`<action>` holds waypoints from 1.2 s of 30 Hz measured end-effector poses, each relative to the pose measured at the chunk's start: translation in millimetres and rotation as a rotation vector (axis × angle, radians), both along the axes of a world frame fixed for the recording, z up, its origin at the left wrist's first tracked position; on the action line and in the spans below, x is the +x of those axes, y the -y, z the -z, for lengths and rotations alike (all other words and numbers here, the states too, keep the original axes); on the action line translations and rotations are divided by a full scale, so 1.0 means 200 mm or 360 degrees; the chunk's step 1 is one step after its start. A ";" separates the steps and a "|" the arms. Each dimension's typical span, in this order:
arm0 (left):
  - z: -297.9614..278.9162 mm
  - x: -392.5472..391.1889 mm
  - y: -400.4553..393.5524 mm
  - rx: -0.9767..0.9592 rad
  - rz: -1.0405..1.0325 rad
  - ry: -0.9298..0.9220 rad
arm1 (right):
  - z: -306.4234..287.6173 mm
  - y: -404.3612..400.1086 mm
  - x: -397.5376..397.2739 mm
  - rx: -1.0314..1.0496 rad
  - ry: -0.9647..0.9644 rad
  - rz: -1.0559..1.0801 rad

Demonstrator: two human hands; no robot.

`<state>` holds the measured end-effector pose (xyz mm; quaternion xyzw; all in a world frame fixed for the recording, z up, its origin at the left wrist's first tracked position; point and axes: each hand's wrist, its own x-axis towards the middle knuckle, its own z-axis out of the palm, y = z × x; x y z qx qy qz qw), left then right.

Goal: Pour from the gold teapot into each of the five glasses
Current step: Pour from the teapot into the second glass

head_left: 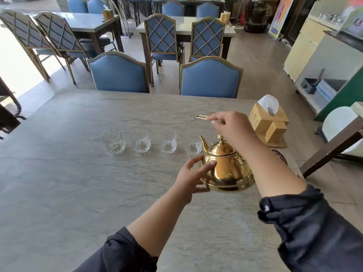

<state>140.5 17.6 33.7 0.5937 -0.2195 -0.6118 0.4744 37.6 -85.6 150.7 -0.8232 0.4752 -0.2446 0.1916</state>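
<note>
While the teapot hangs off the table, its weight is shared between two hands. The right hand is closed around the thin wire handle swung up above the lid; the left hand is spread wide, palm and fingers cupped against the pot's belly and lower rim on the side nearer the glasses. The spout points up and away, toward the row of glasses.

Four glasses show, all standing upright beyond and to the left of the teapot. The nearest glass sits just behind the spout and is partly hidden by it; the farthest glass is well off to the left. A fifth glass cannot be seen; it may be hidden behind the teapot or the right forearm.

The main risk, as I judge it, is the spout or the pot's body clipping that nearest glass as the pot tips, since they look very close. The handle is slim and pivots, so the pot could swing and pour wide. If the contents are hot, the bare left palm may flinch away and drop the support. The lid might also slide off on a steep tilt. A tissue box stands to the right of the teapot, clear of the pour.
</note>
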 end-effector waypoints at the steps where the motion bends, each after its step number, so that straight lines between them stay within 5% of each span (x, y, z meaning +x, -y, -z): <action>1: 0.00 0.00 0.00 0.0009 0.0000 -0.0007 | 0.00 0.01 0.01 -0.0036 -0.0036 -0.0015; 36: -0.03 0.03 0.01 -0.0015 -0.0001 -0.0077 | -0.07 0.07 0.16 -0.0089 -0.0448 -0.0035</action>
